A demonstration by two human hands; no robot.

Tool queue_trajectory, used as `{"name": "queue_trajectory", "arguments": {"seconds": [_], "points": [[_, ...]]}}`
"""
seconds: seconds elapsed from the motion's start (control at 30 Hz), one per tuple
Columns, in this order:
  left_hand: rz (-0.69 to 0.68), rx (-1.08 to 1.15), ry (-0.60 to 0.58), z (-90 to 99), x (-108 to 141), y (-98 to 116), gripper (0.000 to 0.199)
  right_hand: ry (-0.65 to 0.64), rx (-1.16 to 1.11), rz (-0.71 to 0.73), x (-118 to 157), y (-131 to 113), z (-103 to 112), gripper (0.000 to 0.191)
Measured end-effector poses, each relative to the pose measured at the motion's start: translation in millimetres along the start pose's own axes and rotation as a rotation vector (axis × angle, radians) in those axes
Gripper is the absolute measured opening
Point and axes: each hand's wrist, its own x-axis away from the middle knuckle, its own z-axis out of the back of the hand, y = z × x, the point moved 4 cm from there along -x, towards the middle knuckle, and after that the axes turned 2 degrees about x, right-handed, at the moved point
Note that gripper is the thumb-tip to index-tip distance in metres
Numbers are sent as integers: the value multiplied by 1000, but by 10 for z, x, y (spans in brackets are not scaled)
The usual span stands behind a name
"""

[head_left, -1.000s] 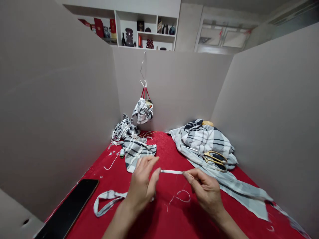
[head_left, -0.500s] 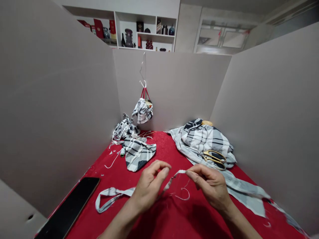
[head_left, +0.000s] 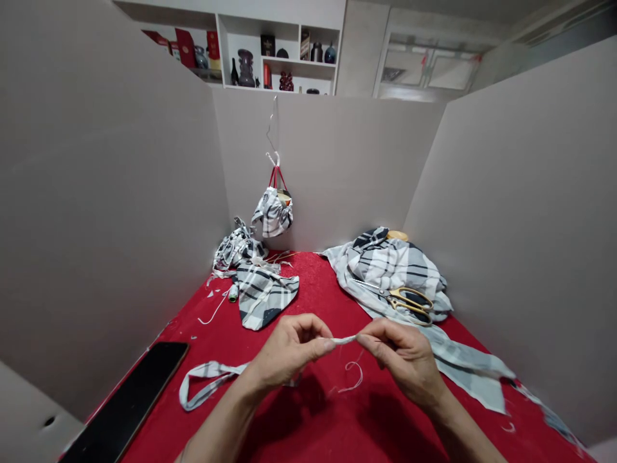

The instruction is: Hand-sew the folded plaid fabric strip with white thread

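I've got my left hand (head_left: 289,350) and right hand (head_left: 402,357) both clenched in a pinch on a twisted white strip (head_left: 343,340), which spans the gap between them above the red cloth (head_left: 308,411), with a loose thread (head_left: 354,376) below, a plaid band (head_left: 207,379) touching the left hand's side, and scissors (head_left: 409,301) beyond the right.

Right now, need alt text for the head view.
The left hand and right hand pinch a narrow white fabric strip between them over a red tablecloth. Gold-handled scissors lie on grey plaid fabric beyond, and a plaid bundle hangs against the back wall.
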Motion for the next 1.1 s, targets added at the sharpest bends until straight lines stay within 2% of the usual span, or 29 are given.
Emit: {"name": "queue_trajectory", "arguments": {"seconds": [0.17, 0.23, 0.43, 0.57, 0.63, 0.7, 0.83, 1.0, 1.1], "points": [[19, 5, -75, 11, -36, 14, 25, -4, -5, -18, -1, 25, -52, 19], [24, 8, -71, 14, -54, -9, 25, 3, -15, -52, 1, 72, -73, 20], [-83, -16, 120, 71, -83, -132, 23, 97, -159, -268, 23, 334, -233, 25], [-50, 42, 183, 100, -71, -268, 19, 133, -302, -401, 79, 494, -390, 30], [-79, 21, 186, 106, -66, -295, 25, 118, -325, -417, 100, 539, -429, 31], [-109, -39, 184, 103, -68, -306, 28, 103, -302, -389, 109, 556, -427, 30], [-137, -108, 184, 94, -81, -307, 17, 102, -211, -312, 109, 526, -385, 28], [-156, -170, 192, 81, -62, -272, 15, 127, -6, -135, 108, 364, -343, 24], [-186, -224, 208, 73, -45, -251, 14, 112, 36, -46, 112, 296, -336, 21]]}}
